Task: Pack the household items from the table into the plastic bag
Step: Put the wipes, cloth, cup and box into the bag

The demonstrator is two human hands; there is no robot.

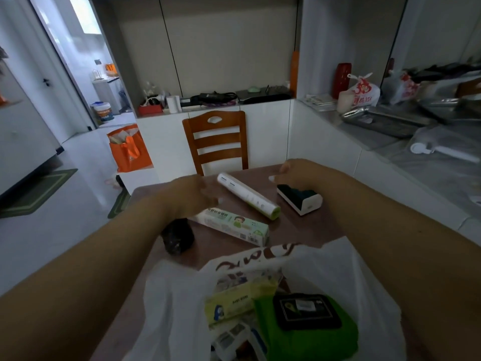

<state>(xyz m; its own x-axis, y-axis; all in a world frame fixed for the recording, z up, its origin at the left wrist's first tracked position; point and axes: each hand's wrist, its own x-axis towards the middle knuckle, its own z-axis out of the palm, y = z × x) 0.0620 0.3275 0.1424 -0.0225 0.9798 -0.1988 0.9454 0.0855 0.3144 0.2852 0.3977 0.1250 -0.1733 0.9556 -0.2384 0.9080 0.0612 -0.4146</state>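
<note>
Nearest the camera, white plastic bag [346, 277] sits open on the brown table [307, 230], mouth facing up, between the two forearms. Inside it: yellow-green tissue pack [234, 300], green wipes pack [312, 334] with a black lid, and some white boxed items at the bottom, too blurred to tell. Just past the bag, long green-and-white box [234, 226] lies flat on the table; a crumpled black bag [178, 238] sits just left of it, partly under the left forearm. Further out, white roll with green end [248, 195] lies diagonally, and a white-and-dark-green block-shaped item [300, 200] sits to its right, apart from it. Left hand [200, 194] is out over the table at the near-left side of the roll, fingers spread and loose, motion-blurred; holds nothing, cannot tell if fingertips touch the roll or the box. Right hand [294, 171] hovers just beyond the block-shaped item, fingers extended with thumb apart, open, nothing gripped, contact with item unclear. Beyond the table edge, a wooden chair [216, 142] stands against white cabinets.
</note>
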